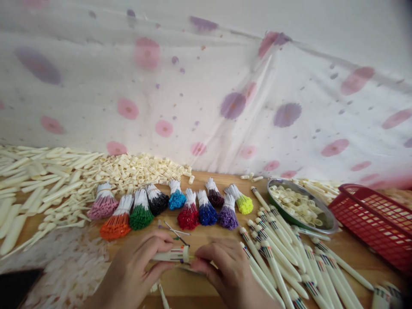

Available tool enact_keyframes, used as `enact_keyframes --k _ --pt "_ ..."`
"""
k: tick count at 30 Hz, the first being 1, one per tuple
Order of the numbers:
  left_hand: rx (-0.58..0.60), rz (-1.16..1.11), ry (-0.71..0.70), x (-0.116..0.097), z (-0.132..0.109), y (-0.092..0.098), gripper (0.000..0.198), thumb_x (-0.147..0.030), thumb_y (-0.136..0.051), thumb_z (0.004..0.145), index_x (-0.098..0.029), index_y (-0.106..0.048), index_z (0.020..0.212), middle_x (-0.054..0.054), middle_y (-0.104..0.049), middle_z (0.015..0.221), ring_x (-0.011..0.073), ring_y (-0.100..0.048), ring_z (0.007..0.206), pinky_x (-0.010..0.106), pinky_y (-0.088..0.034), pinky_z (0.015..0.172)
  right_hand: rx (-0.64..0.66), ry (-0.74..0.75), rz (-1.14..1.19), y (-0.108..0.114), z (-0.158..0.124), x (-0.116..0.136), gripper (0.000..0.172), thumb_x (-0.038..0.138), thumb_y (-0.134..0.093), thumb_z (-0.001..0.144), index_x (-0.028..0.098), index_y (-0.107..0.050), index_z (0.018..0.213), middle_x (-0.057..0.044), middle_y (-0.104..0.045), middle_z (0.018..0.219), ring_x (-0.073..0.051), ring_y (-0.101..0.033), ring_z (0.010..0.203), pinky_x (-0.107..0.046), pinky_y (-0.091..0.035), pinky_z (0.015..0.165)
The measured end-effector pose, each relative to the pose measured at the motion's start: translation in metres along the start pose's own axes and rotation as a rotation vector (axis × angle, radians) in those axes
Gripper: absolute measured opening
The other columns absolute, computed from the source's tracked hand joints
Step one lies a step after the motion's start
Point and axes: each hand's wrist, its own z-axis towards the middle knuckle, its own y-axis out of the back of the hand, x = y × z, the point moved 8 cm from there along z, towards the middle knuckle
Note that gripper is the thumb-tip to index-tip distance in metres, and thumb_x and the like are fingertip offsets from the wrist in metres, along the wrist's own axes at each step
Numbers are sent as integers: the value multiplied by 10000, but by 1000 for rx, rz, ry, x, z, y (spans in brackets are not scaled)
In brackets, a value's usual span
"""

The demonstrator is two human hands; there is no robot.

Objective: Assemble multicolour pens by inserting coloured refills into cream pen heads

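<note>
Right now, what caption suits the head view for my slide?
Left hand holds a cream pen part, right hand at its end; coloured refill bundles beyond.

Left hand (138, 258) and right hand (227, 262) bare, near each other; each bends into a thumb-and-finger pinch.

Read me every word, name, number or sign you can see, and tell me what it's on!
None: I can't read any word, brand, number or sign.
Plastic sheet: just pink and purple flowers and dots.
Multicolour pens: coloured marks near one end; any print is too small to read.
Pen barrel in the left fingers: too blurred to tell.
Red basket: no lettering shows.
</note>
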Motion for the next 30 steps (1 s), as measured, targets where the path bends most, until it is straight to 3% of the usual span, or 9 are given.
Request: enact_keyframes --k 4,7,9,19,25,30 --pt "-64 40 18 1 1 8 156 -339 -516 860 -208 -574 800 21 -698 795 138 -689 719 206 -553 644 -49 -384 479 -15 -7 -27 235 406 -606 814 182 -662 857 -39 -677 636 -145 -601 562 -231 -433 522" --pt "-101 81 -1 -3 2 13 153 -327 -508 865 -209 -578 798 19 -700 781 137 -688 707 211 -554 644 -12 -704 961 -40 -17 -39 316 456 -644 758 159 -674 863 -29 -659 582 -117 -578 499 -183 -407 422" --pt "-119 97 -7 -4 2 14 139 -316 -504 866 -212 -578 812 13 -700 772 137 -688 697 214 -555 642 -17 -816 1166 -51 -21 -39 340 448 -708 694 144 -682 844 -20 -644 555 -102 -569 479 -154 -378 387" --pt "-110 183 -39 -7 -2 10 109 -255 -479 880 -195 -569 867 24 -698 792 141 -684 727 222 -547 673 -52 -1041 1568 -70 -28 -38 321 338 -816 577 115 -684 768 3 -620 507 -62 -531 401 -111 -275 298" --pt "-89 245 -83 -17 -3 10 140 -131 -462 855 -190 -584 891 31 -703 833 151 -681 758 240 -536 717 -83 -1158 1622 -75 -33 -39 306 278 -838 543 94 -681 730 -5 -630 521 -43 -521 398 -103 -227 305" --pt "-94 227 -85 -18 -4 8 147 -100 -450 853 -185 -570 858 23 -697 787 135 -679 715 218 -522 679 -75 -1149 1598 -80 -34 -39 306 304 -836 539 91 -680 694 -13 -631 500 -40 -498 362 -110 -209 287"
